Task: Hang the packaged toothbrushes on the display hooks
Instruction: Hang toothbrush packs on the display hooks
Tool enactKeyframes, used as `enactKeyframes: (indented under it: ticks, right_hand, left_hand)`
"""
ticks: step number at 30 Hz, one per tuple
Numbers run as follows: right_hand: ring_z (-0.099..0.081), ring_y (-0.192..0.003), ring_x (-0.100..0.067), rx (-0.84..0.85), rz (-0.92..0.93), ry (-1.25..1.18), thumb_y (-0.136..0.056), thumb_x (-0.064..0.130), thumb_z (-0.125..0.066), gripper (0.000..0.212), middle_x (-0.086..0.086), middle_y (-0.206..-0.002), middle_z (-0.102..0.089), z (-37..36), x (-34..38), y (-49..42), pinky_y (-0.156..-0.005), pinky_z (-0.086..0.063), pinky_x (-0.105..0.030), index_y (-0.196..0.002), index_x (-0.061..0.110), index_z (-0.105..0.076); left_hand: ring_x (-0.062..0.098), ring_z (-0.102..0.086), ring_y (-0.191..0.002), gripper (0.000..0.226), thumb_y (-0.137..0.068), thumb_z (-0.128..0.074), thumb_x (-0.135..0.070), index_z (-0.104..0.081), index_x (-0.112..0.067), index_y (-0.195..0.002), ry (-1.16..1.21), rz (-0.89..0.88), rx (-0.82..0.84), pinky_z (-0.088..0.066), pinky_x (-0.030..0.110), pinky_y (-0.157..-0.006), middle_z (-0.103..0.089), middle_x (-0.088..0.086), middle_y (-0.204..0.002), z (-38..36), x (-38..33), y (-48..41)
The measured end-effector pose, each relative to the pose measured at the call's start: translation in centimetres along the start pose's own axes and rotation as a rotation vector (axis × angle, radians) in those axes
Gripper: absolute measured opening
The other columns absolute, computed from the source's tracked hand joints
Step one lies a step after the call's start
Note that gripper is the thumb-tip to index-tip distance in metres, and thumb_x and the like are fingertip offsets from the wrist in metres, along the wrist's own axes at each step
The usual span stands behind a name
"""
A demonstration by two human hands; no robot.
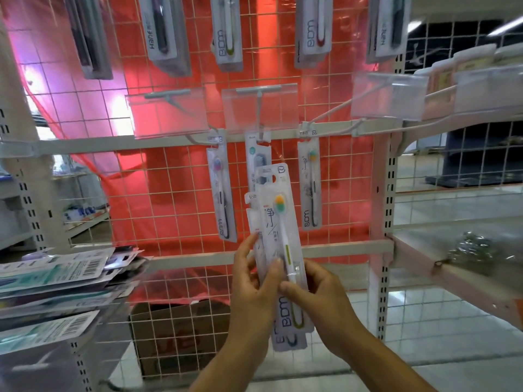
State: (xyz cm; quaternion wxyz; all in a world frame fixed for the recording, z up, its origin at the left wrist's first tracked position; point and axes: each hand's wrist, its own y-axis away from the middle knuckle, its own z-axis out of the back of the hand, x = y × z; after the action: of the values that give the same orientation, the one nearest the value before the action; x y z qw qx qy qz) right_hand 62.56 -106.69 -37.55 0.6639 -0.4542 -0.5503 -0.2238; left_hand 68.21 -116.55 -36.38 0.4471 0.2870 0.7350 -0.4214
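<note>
Seen from the head camera, my left grip (254, 281) and my right grip (319, 298) both pinch the front toothbrush pack (278, 222), thumbs on its face and fingers behind. Its long axis stands nearly upright, the top leaning a little left. The hang hole and bristles are above my grips, the handle end below them. A second pack (288, 342) lies behind it, its lower end showing under my grips. Above the grips, three hung packs (310, 182) dangle from hooks on the wire grid (175, 193). Left of my left grip, a stack of packs (56, 275) lies on a shelf.
</note>
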Motion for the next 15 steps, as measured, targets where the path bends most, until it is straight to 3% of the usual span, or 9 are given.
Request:
enactKeyframes:
  ticks: [3,6,10,12,15]
  right_hand:
    - [-0.072,-0.085,-0.02,-0.023,0.027,0.04,-0.082,0.008,-0.072,0.027,-0.006,-0.093,-0.073,0.07,-0.11,0.01,-0.075,-0.06,-0.036,-0.107,0.019,-0.066]
    - [-0.072,-0.084,-0.021,-0.017,0.054,0.031,-0.082,0.008,-0.073,0.028,-0.006,-0.091,-0.073,0.24,-0.22,0.07,-0.075,-0.06,-0.036,-0.107,0.017,-0.066]
    - [-0.072,-0.085,-0.019,-0.034,0.056,-0.055,-0.077,0.033,-0.07,0.033,-0.006,-0.09,-0.073,0.4,-0.35,0.09,-0.074,-0.058,-0.031,-0.104,0.013,-0.068]
    - [-0.07,-0.085,-0.021,-0.086,0.077,-0.068,-0.086,0.044,-0.063,0.033,-0.009,-0.092,-0.072,0.51,-0.3,0.0,-0.075,-0.058,-0.031,-0.098,0.014,-0.072]
    - [-0.071,-0.084,-0.022,-0.163,0.091,-0.092,-0.093,0.036,-0.053,0.028,-0.006,-0.093,-0.072,0.85,-0.05,-0.12,-0.074,-0.059,-0.032,-0.093,0.015,-0.072]
  left_hand:
    - [0.017,-0.073,-0.084,0.023,-0.091,-0.06,-0.014,-0.061,-0.028,-0.11,0.016,-0.001,-0.021,-0.06,0.03,-0.067,-0.074,-0.002,-0.096,-0.12,-0.14,0.05]
    - [0.022,-0.074,-0.08,0.013,-0.09,-0.061,-0.016,-0.064,-0.018,-0.103,0.009,0.026,-0.031,-0.06,0.032,-0.065,-0.075,0.004,-0.089,-0.24,-0.18,-0.01]
    - [0.026,-0.072,-0.076,0.014,-0.09,-0.06,-0.024,-0.063,-0.014,-0.1,-0.036,0.025,-0.039,-0.061,0.036,-0.065,-0.073,0.007,-0.084,-0.29,-0.2,0.03]
    - [0.024,-0.071,-0.073,0.014,-0.092,-0.058,-0.026,-0.063,-0.015,-0.099,-0.069,0.027,-0.046,-0.06,0.032,-0.062,-0.072,0.006,-0.082,-0.11,-0.16,0.04]
    - [0.029,-0.071,-0.078,0.016,-0.093,-0.056,-0.028,-0.062,-0.015,-0.099,-0.078,0.042,-0.065,-0.061,0.037,-0.067,-0.072,0.009,-0.085,0.04,-0.15,-0.05]
